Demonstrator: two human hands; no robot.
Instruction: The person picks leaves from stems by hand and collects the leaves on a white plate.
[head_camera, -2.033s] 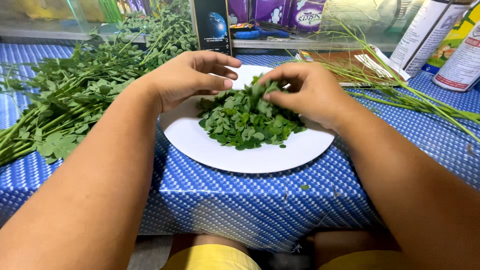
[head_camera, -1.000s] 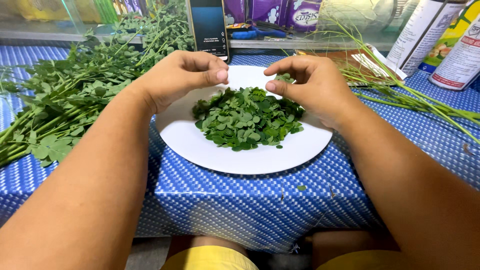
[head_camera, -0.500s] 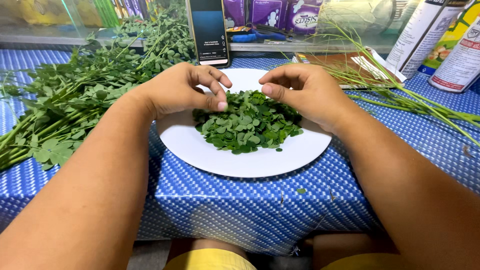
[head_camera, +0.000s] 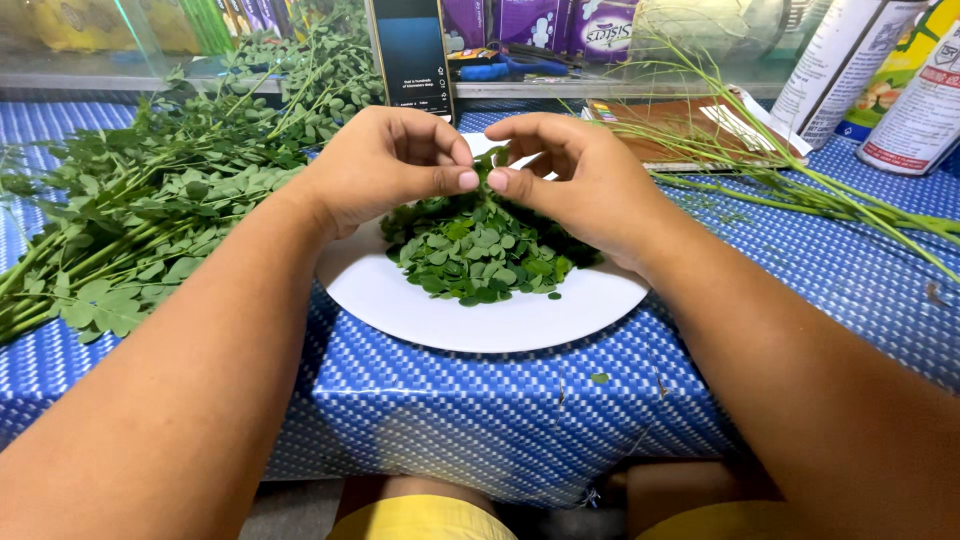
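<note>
One head-worn camera looks steeply down, close over the table (head_camera: 480, 420) edge

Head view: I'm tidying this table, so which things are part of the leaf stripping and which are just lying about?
In use:
left hand and right hand, pinching a sprig
white plate
picked leaves
leafy branches
bare stems

Lying about:
phone
bottles
purple packets

A dark upright phone screen (head_camera: 411, 55) stands at the back centre, purple packets (head_camera: 560, 25) beside it, white-labelled cans (head_camera: 905, 85) far right.
</note>
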